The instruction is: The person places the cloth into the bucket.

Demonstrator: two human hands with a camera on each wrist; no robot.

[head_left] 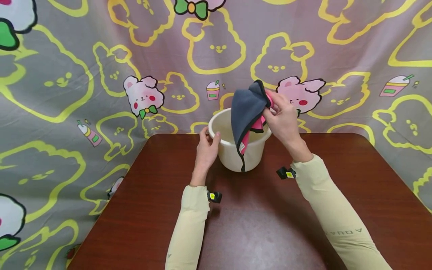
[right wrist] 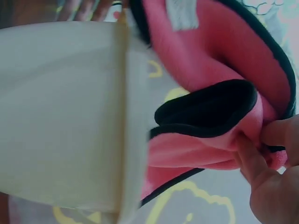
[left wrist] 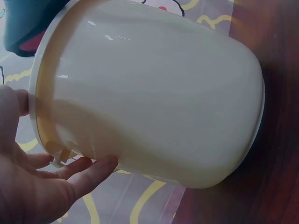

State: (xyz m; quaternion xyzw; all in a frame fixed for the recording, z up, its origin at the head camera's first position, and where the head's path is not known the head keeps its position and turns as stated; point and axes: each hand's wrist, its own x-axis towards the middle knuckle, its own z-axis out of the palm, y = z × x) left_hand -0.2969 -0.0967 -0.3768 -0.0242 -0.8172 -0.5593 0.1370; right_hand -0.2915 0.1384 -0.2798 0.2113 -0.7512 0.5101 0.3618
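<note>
A cream plastic bucket (head_left: 233, 157) stands upright on the table. My left hand (head_left: 206, 148) grips its left rim, thumb over the edge; in the left wrist view the fingers lie along the bucket's outer wall (left wrist: 159, 93). Above the bucket's right side, my right hand (head_left: 281, 116) pinches a cloth (head_left: 248, 107), dark grey-blue on one face and pink on the other, with black edging. The cloth hangs down in folds, one corner falling in front of the bucket. The right wrist view shows its pink face (right wrist: 210, 51) and a white label (right wrist: 182, 14) beside the bucket's rim.
The brown wooden table (head_left: 152, 225) extends around the bucket on all sides. Behind it hangs a grey curtain (head_left: 189, 48) printed with yellow outlines and cartoon rabbits. Small black cameras (head_left: 216, 197) are strapped at both wrists.
</note>
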